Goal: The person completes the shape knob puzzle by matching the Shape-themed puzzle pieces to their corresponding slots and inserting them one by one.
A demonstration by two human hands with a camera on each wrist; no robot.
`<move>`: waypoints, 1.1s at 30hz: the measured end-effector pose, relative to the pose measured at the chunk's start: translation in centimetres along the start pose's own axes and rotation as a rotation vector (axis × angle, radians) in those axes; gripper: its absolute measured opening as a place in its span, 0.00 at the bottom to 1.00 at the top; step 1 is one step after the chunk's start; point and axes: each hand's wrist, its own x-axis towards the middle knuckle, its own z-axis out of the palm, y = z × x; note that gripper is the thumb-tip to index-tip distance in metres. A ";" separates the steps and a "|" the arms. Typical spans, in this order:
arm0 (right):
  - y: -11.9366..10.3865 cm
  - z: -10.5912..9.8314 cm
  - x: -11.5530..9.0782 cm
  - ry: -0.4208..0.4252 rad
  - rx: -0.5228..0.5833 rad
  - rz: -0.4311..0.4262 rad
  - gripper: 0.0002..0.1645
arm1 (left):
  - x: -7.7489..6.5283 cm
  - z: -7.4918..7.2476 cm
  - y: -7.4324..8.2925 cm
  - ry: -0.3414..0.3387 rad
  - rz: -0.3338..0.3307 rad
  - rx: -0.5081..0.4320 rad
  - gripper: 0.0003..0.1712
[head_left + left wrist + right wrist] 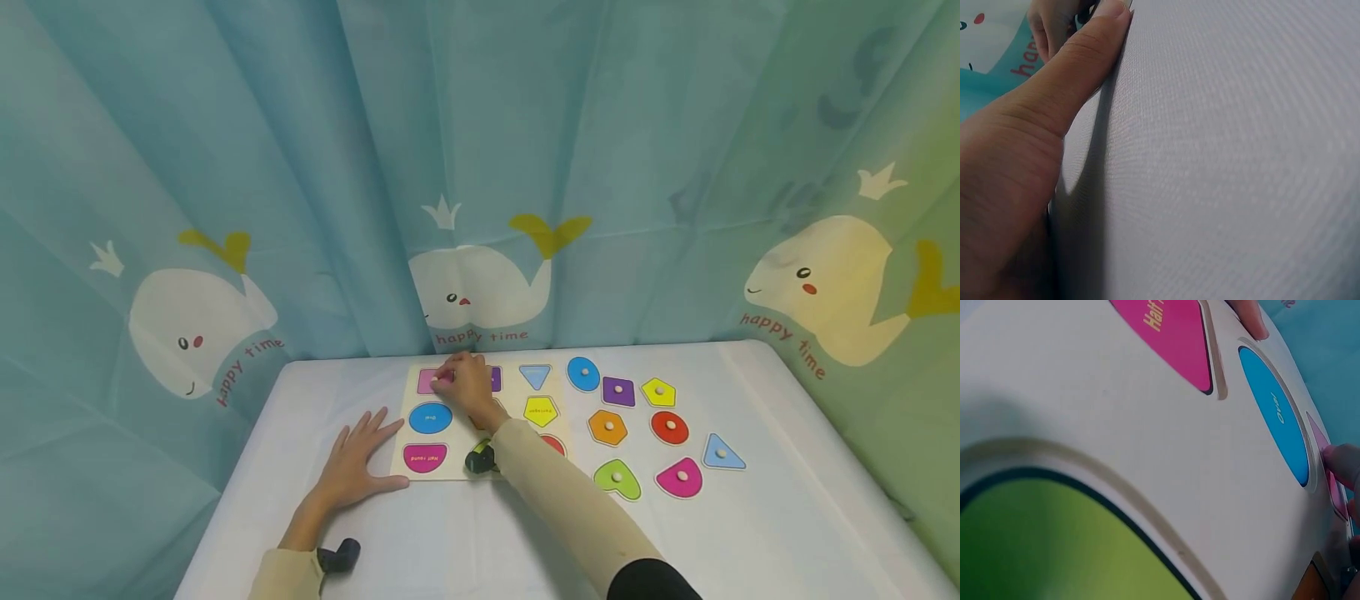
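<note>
A shape puzzle board (397, 442) lies on the table with printed recesses. At its far left corner, my right hand (468, 387) pinches the small knob of a pink puzzle piece (425, 382), which lies over its spot; the right wrist view shows the fingertips (1338, 459) at this pink piece (1316, 432). My left hand (352, 458) is spread flat, with fingertips and thumb at the board's left edge. Between them are the blue oval recess (431, 417) and the magenta half-round one (424, 457). My right forearm covers part of the board's middle.
Right of the board lie loose knobbed pieces: a blue oval (583, 374), purple square (618, 392), orange hexagon (607, 427), red circle (670, 427), green heart (617, 479), blue triangle (723, 452) and others. A whale-print curtain (480, 167) hangs behind the white table (480, 542).
</note>
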 end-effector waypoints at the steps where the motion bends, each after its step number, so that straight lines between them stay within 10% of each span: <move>1: 0.0 0.0 0.0 0.001 0.000 -0.001 0.08 | 0.0 0.0 0.0 -0.001 0.000 0.002 0.56; 11: 1.1 -0.8 -0.1 -0.066 -0.031 -0.039 0.12 | 0.3 0.8 -0.2 -0.005 0.008 -0.011 0.55; 33: 5.0 -10.6 -1.9 -0.126 -0.027 -0.248 0.15 | 0.1 0.3 -0.2 0.009 -0.004 -0.008 0.57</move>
